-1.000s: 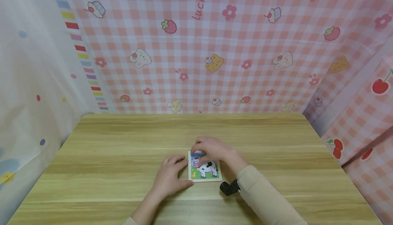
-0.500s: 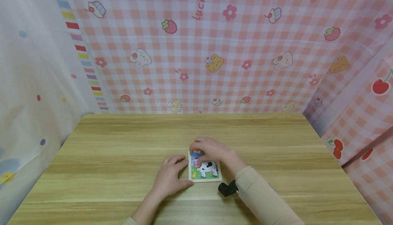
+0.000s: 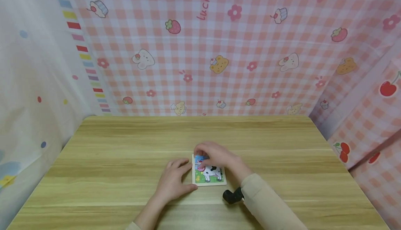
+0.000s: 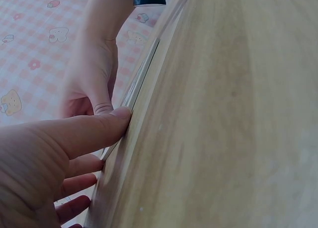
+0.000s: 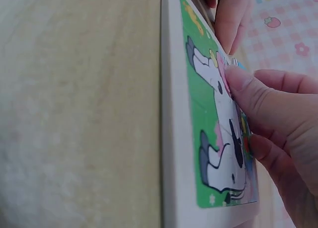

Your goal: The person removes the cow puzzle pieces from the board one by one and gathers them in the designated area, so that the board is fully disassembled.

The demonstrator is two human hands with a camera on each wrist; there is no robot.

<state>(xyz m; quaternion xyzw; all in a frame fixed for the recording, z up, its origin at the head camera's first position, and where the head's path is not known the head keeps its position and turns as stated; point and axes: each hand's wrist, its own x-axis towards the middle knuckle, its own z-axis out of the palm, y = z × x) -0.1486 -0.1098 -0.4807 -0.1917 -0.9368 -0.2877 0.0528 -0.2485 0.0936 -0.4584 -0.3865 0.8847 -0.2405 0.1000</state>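
A small square cow puzzle (image 3: 213, 177) with a pale wooden border lies flat on the wooden table. Beside its left edge is my left hand (image 3: 172, 183), thumb tip at the lower left corner and fingers extended along the side. In the left wrist view, the left thumb (image 4: 94, 131) touches the board's thin edge. My right hand (image 3: 216, 154) reaches over the upper part, fingers bent at the top edge. In the right wrist view, the right thumb (image 5: 246, 86) lies on the cow's head. Whether a piece sits between thumb and fingers is hidden.
The wood-grain tabletop (image 3: 125, 143) stretches around the board. A black device (image 3: 233, 196) sits at the right wrist, close to the board's lower right corner. Pink checked cloth (image 3: 188, 48) hangs behind the table, with a dotted white cloth (image 3: 34, 66) at the left.
My right hand has shifted slightly over the board's top left, drawing a little toward the near side, and its wrist tilts a bit. The left hand and the board have stayed put.
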